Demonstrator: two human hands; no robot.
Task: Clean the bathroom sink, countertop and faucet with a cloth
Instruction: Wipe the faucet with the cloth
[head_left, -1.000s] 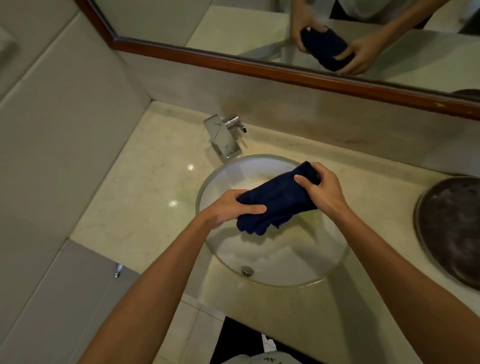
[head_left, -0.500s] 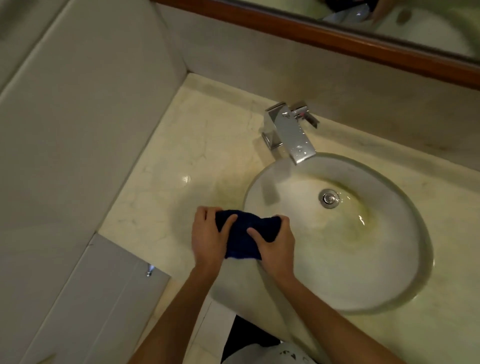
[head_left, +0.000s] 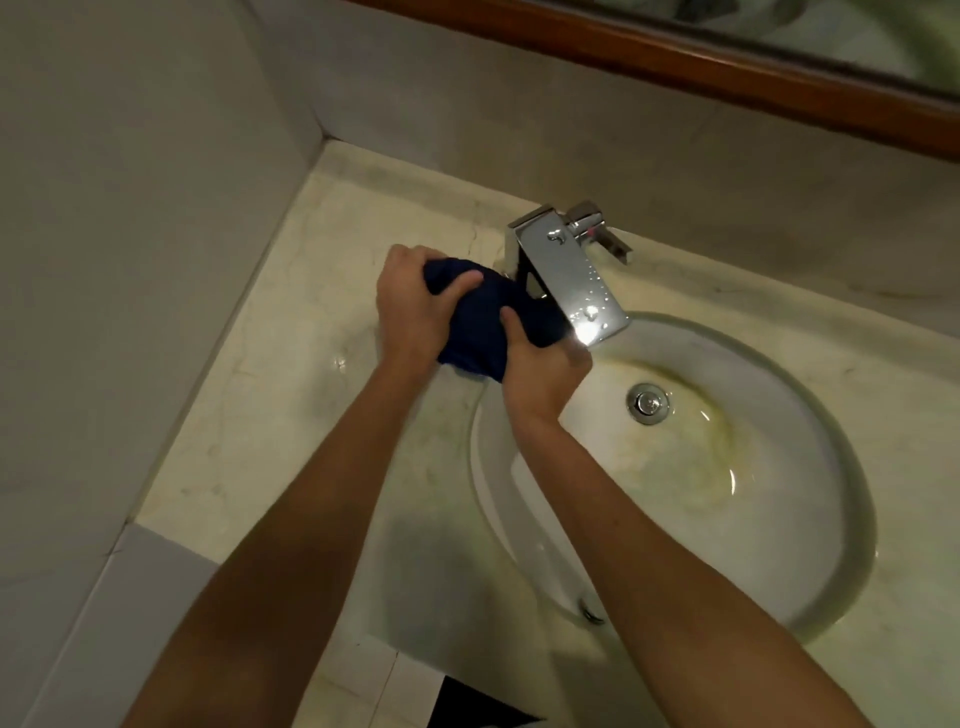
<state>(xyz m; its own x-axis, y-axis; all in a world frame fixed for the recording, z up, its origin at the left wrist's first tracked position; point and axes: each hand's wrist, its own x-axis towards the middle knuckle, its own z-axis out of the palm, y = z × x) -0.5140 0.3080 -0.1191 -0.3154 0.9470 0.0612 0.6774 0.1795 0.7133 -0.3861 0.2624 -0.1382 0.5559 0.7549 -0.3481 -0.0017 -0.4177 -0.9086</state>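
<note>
Left grip (head_left: 410, 306), right grip (head_left: 540, 371) both clenched

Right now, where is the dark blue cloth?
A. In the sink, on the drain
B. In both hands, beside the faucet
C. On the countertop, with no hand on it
B: the left hand and right hand both grip the dark blue cloth beside the faucet.

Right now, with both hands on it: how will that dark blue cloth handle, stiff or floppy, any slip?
Likely floppy: the dark blue cloth bunches and folds between the left hand and right hand. Probably light, since it is held clear of the countertop. Slip looks unlikely, as fingers sink into the folds. Whether it is wet, I cannot tell.
</note>
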